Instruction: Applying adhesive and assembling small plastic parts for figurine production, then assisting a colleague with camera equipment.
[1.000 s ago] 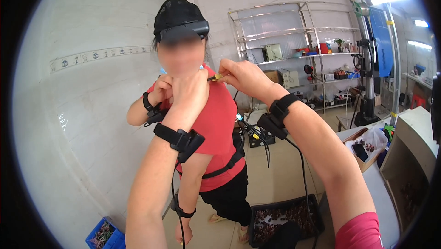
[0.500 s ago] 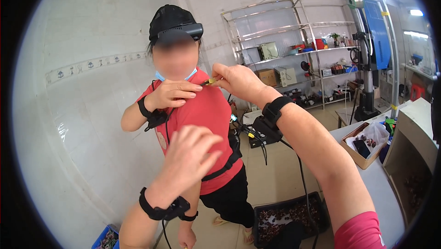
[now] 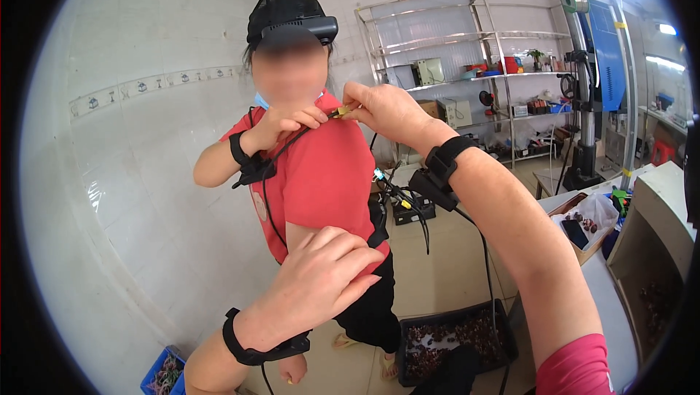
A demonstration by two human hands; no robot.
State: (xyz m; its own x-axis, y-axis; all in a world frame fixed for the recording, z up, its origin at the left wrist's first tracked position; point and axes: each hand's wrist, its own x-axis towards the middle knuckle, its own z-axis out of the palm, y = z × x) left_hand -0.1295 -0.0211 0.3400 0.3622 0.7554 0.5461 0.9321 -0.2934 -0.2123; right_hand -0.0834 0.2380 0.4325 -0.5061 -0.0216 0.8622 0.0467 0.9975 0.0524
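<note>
My right hand (image 3: 386, 112) pinches a small yellow piece (image 3: 343, 111) on a black cable (image 3: 267, 191), at the shoulder of a person in a red shirt (image 3: 328, 183). The person's own hand (image 3: 290, 122) touches the same cable just left of my fingertips. Lower down, my left hand (image 3: 321, 278) hovers in front of the person's arm, its fingers loosely bent and the thumb apart, with nothing seen in it. Black wrist straps with small devices sit on both my wrists and on the person's wrist.
A black tray (image 3: 513, 347) of small dark pieces stands on the floor, and a blue bin (image 3: 151, 379) at lower left. On the right, a table (image 3: 594, 300) bears a tan box (image 3: 583, 255). A cable hangs from my right wrist. Metal shelves (image 3: 430, 50) stand behind.
My left hand has moved down and right, and its blur is gone. The right hand has shifted slightly up and right with the yellow piece. The person's hand has risen along the cable.
</note>
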